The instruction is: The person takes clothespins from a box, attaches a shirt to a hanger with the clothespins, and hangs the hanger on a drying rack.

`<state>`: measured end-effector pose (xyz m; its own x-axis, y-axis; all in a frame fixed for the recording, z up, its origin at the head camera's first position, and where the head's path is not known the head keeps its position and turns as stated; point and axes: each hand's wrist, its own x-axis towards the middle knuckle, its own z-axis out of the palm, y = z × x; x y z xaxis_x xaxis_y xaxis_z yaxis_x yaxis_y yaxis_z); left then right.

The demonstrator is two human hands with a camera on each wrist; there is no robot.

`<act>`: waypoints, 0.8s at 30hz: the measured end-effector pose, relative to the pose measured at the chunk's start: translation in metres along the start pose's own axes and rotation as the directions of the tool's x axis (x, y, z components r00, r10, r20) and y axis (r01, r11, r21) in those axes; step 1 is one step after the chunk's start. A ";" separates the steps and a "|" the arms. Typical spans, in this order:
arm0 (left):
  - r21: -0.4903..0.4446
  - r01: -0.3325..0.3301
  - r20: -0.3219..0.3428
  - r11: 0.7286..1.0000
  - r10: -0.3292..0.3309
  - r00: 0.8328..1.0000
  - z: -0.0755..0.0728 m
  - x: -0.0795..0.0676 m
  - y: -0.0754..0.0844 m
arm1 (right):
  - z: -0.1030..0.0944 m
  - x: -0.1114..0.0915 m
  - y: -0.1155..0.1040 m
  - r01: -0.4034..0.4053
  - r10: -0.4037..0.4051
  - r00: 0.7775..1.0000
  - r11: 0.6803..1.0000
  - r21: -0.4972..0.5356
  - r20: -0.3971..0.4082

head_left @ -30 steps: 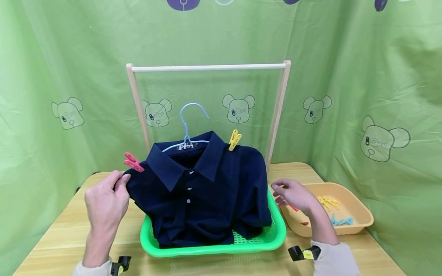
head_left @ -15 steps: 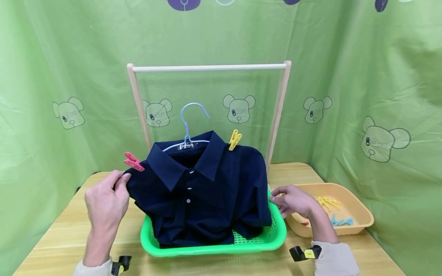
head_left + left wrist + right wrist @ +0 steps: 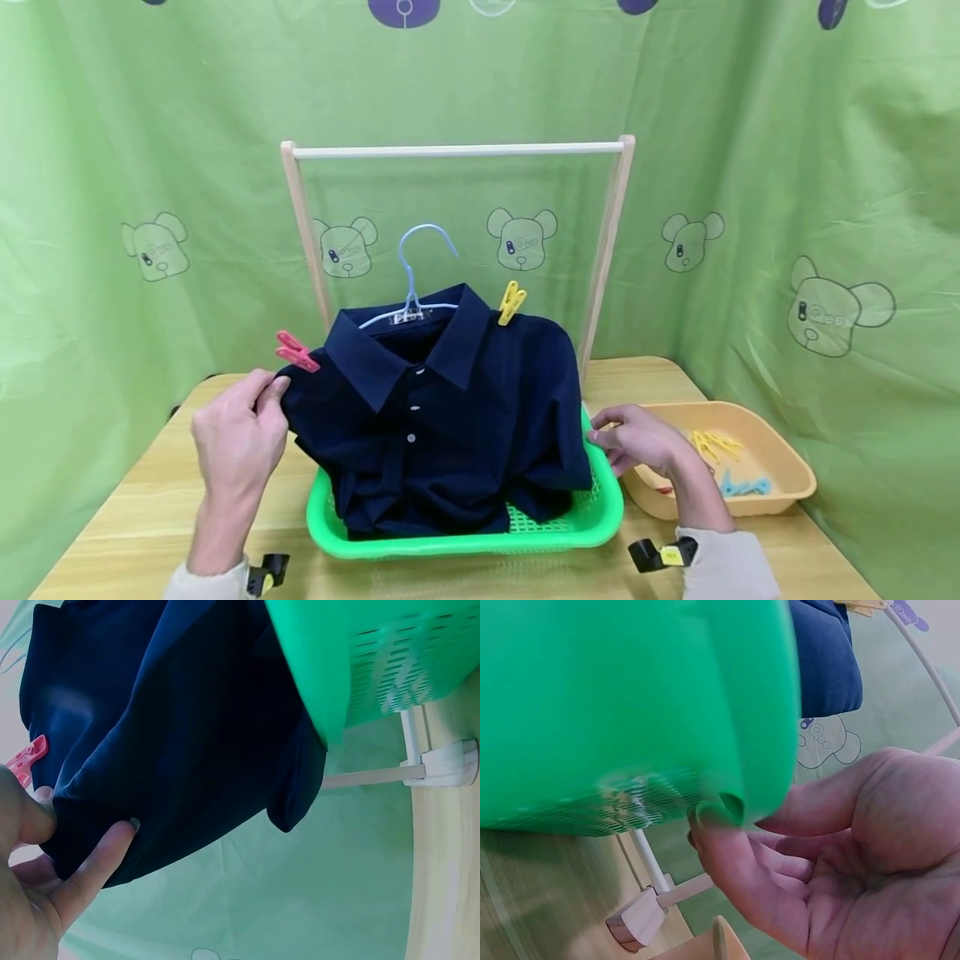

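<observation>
A dark navy collared shirt (image 3: 468,433) with white buttons is on a light blue wire hanger (image 3: 411,290), its lower part bunched inside a green plastic basket (image 3: 465,547). On the left, my left hand (image 3: 242,437) pinches the shirt's shoulder between thumb and fingers. Just above that grip a pink clothespin (image 3: 297,352) is clipped to the cloth. A yellow clothespin (image 3: 512,303) sits on the other shoulder, right of the collar. My right hand (image 3: 637,440) holds the basket's right rim, thumb and forefinger on either side of it in the right wrist view.
Behind the basket stands a rack (image 3: 457,151) with a white top bar and wooden posts. To the right, an orange-tan tray (image 3: 801,483) contains yellow clothespins (image 3: 716,443), blue clothespins (image 3: 746,486) and a red piece. Green curtains surround the wooden table (image 3: 127,508).
My right hand has come down from beside the basket, over the tray's edge, onto the basket's right rim. The left hand keeps its pinch on the shirt. The head view has shifted slightly.
</observation>
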<state>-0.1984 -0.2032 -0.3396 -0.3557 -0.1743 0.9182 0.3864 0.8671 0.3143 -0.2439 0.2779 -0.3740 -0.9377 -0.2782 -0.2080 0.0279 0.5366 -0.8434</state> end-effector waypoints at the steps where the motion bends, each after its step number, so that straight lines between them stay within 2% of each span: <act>1: -0.001 -0.001 -0.006 1.000 0.001 1.000 0.000 0.001 0.000 | 0.000 0.001 0.000 -0.003 0.003 1.000 1.000 0.003 -0.003; 13: -0.016 -0.018 -0.050 1.000 0.017 0.999 0.005 0.018 0.001 | 0.000 0.001 0.004 -0.003 0.003 1.000 1.000 0.013 0.002; 24: -0.020 -0.046 -0.026 0.999 0.046 0.999 0.006 0.055 0.002 | -0.001 -0.001 0.003 0.014 -0.014 1.000 1.000 0.015 0.023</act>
<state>-0.2225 -0.2079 -0.2904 -0.3158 -0.1465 0.9374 0.4193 0.8647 0.2764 -0.2432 0.2805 -0.3761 -0.9299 -0.3039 -0.2075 0.0201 0.5211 -0.8532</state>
